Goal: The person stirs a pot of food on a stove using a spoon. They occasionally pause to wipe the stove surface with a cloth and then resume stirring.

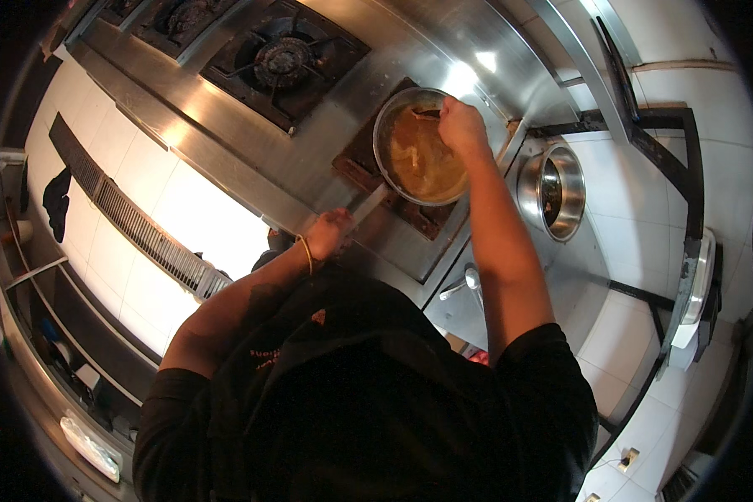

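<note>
A round metal pan [383, 170] sits over a rusty burner grate [361, 166], holding brown-orange sauce [419, 157] with paler streaks. My left hand [328, 233] is closed around the far end of the pan's long handle [370, 206]. Over the pan's right side, my right hand [464, 128] is curled into a grip. A thin brown utensil [425, 115] runs from beneath its fingers into the sauce; its exact kind is hidden. My right forearm covers part of the pan's right rim.
Another gas burner [282, 59] lies left of the pan on the steel stove. Right of it, a steel bowl [571, 194] with dark contents stands on a steel surface near metal spoons [457, 287]. A black metal frame [693, 176] borders the right. A slotted floor drain [144, 216] crosses the tiles.
</note>
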Action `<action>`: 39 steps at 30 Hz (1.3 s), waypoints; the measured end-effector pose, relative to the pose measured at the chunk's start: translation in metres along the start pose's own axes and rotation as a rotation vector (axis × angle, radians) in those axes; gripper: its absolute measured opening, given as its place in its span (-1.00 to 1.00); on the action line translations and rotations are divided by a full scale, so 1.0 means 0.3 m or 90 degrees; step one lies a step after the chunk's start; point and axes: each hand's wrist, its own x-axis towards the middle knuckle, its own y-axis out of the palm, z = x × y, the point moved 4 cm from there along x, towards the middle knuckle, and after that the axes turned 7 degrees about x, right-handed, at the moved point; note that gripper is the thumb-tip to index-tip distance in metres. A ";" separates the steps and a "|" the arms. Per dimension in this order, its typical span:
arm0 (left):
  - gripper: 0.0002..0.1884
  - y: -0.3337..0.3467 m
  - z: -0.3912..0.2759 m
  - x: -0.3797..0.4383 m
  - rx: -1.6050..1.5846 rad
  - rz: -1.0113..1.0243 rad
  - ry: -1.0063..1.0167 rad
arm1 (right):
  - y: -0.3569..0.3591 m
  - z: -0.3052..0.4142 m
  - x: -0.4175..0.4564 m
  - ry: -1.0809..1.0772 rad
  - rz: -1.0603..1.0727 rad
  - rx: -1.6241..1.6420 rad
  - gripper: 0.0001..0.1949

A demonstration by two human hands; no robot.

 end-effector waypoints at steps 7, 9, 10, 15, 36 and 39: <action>-0.75 -0.052 0.027 0.053 0.790 -0.057 0.571 | 0.060 -0.074 -0.160 -0.031 -0.067 0.046 -0.84; -0.74 -0.068 0.054 0.075 0.786 -0.036 0.538 | 0.071 -0.074 -0.211 0.018 -0.028 0.089 -0.83; -0.73 -0.069 0.059 0.081 0.784 -0.025 0.521 | 0.078 -0.082 -0.239 0.022 -0.025 0.093 -0.84; -0.77 -0.064 0.040 0.083 0.402 0.024 0.209 | 0.105 -0.098 -0.384 0.014 -0.024 0.106 -0.88; -0.65 0.020 -0.071 -0.040 0.329 -0.070 0.040 | 0.032 -0.273 -0.388 -0.048 0.004 -0.003 -0.89; -0.60 0.000 -0.055 -0.015 0.335 -0.051 0.074 | 0.039 -0.282 -0.312 -0.107 -0.041 -0.001 -0.90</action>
